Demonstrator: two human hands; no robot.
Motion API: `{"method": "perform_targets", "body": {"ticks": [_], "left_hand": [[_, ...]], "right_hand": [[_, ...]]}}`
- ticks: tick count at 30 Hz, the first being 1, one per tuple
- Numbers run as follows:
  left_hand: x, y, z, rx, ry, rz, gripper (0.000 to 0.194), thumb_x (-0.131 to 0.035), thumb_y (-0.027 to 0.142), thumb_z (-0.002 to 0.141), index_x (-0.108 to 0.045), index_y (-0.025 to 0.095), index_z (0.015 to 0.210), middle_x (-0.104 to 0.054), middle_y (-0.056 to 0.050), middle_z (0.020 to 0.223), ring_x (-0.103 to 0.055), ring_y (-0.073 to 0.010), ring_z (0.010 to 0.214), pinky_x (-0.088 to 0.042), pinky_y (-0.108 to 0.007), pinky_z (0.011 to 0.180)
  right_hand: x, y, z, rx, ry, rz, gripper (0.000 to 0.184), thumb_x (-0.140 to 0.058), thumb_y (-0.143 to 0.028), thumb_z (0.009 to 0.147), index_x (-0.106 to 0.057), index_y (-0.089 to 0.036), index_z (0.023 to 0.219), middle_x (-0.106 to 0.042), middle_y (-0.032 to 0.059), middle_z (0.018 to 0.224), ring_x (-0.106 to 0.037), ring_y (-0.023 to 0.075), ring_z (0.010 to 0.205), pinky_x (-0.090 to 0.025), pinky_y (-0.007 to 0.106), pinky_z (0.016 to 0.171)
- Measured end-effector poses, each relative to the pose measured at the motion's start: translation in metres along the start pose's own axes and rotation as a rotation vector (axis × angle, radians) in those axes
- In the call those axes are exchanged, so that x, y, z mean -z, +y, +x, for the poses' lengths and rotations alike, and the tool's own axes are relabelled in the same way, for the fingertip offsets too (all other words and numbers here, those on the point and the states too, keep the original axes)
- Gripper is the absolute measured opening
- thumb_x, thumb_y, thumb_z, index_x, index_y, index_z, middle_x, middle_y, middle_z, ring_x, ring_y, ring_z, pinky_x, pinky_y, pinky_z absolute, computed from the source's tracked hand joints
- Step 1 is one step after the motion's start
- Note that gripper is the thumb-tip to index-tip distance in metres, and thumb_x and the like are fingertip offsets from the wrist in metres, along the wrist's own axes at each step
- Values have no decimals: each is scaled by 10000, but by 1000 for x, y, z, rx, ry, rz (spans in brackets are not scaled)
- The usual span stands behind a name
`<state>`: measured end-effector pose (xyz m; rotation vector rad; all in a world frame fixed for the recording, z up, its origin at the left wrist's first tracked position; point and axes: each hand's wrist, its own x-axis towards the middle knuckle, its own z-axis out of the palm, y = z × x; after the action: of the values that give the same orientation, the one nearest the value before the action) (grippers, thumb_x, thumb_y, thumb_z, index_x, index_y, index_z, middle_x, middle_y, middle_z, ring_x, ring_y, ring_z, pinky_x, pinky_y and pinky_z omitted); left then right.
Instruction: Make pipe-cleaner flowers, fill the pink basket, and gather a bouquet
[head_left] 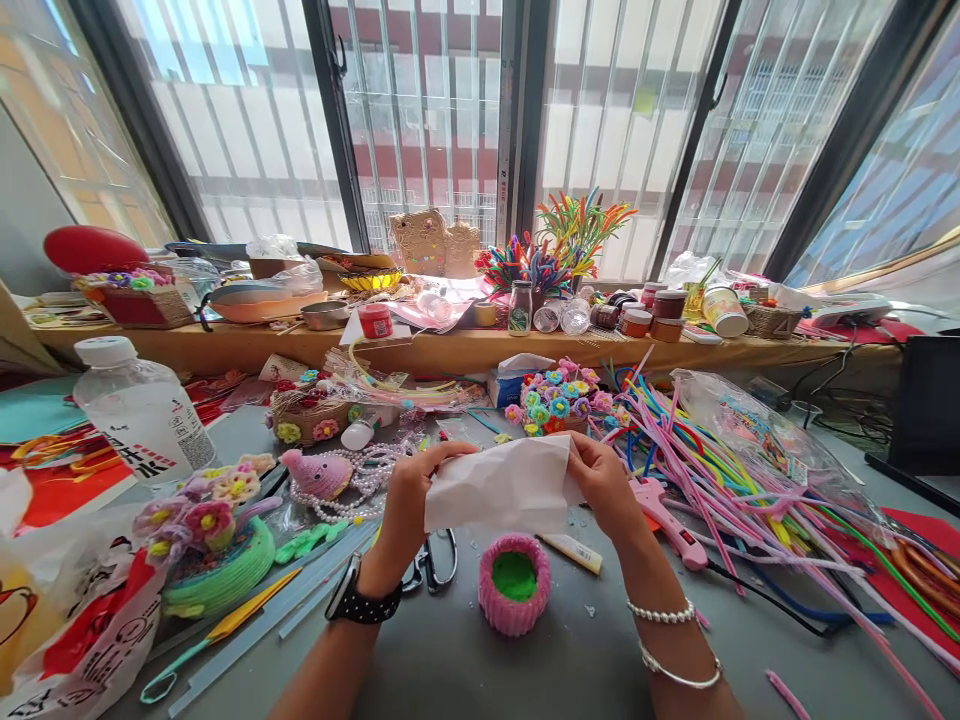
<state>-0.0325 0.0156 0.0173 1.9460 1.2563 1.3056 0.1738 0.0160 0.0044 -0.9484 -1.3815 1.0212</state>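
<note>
Where a grey tabletop (420, 670) is spread below the windows, a small round pink ribbed pot (514, 608) with a bright green inside is seated. To the right of the pot and beyond it, a large tangled heap of fuzzy multicoloured pipe cleaners (697, 480), many of them pink, is piled. Far to the pot's left, a clear plastic bottle with a white cap (142, 420) is stood. Just beyond the pot, a creased rectangular sheet of thin white material (496, 490) is held up off the tabletop; its left end is pinched by the left hand (411, 495), its right end by the right hand (604, 482). To the pot's right, past the right wrist, a pink glue gun (671, 525) with a black cord is laid. On the pot's left, black-handled scissors (442, 565) are partly hidden by the left hand. Close by the pot's upper right, a slim cream-coloured tube (574, 553) is rested at a slant.
</note>
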Motion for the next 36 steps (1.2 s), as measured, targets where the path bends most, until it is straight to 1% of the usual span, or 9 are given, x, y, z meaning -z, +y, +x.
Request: {"method": "perform_targets", "body": {"ticks": [3, 7, 10, 16, 20, 22, 26, 30, 36], "left_hand": [[-4, 1, -1, 15, -17, -24, 200, -562, 214, 600, -634, 164, 779, -662, -17, 747, -581, -154, 677, -439, -222, 614], [-4, 4, 0, 126, -49, -268, 247, -570, 251, 602, -617, 138, 817, -657, -44, 751, -592, -166, 682, -461, -233, 587], [-4, 7, 0, 178, -8, -396, 265, -563, 277, 610, -609, 134, 829, -652, -56, 779, -591, -168, 687, -463, -229, 556], [-8, 9, -3, 164, 32, -438, 260, -520, 261, 656, -574, 140, 880, -626, -33, 758, -549, -113, 609, -413, -180, 492], [-10, 3, -3, 93, 48, -377, 192, -494, 219, 677, -578, 156, 838, -616, -28, 831, -550, -119, 687, -418, -183, 556], [-11, 0, -3, 75, 66, -307, 194, -482, 196, 675, -583, 164, 839, -614, -20, 832, -549, -122, 699, -417, -189, 581], [-15, -2, -5, 74, 112, -268, 253, -514, 178, 648, -576, 169, 893, -607, -7, 806, -536, -114, 678, -411, -189, 594], [-19, 2, -3, 241, 69, -548, 437, -539, 306, 679, -471, 167, 1088, -614, -23, 820, -556, -123, 652, -421, -200, 559], [-24, 2, 1, 541, -145, -963, 573, -347, 577, 732, -499, 153, 1086, -645, -57, 824, -591, -165, 715, -435, -240, 606]], "right_hand": [[4, -4, -2, 65, -25, -1, 488, -546, -218, 663, -453, -259, 1141, -609, 11, 870, -550, 139, 733, -431, 227, 576], [6, -5, -4, 37, -24, 4, 257, -484, -226, 695, -604, -221, 922, -615, 25, 900, -552, 149, 777, -429, 231, 612], [5, -2, -4, -24, 11, 72, 203, -498, -271, 696, -626, -203, 839, -630, 19, 840, -558, 145, 717, -421, 223, 576], [1, -5, -5, -140, -4, 170, 272, -470, -323, 712, -621, -194, 898, -643, 23, 756, -568, 145, 627, -386, 208, 461], [-3, -10, -6, -179, 55, 135, 377, -371, -456, 757, -622, -216, 904, -647, 36, 739, -589, 179, 692, -436, 253, 521], [-5, -7, -6, -214, 11, 204, 460, -325, -528, 765, -608, -204, 930, -646, 45, 762, -596, 186, 703, -450, 271, 552], [-6, 3, -6, -249, -103, 281, 384, -613, -398, 639, -572, -172, 947, -644, 38, 826, -597, 178, 713, -460, 270, 607], [-7, 7, -6, -279, -30, 365, 329, -674, -309, 594, -587, -156, 872, -653, 38, 830, -594, 162, 717, -464, 266, 651], [-10, 4, -4, -289, 59, 438, 306, -665, -320, 606, -600, -147, 850, -661, 35, 782, -594, 148, 664, -466, 244, 608]]}}
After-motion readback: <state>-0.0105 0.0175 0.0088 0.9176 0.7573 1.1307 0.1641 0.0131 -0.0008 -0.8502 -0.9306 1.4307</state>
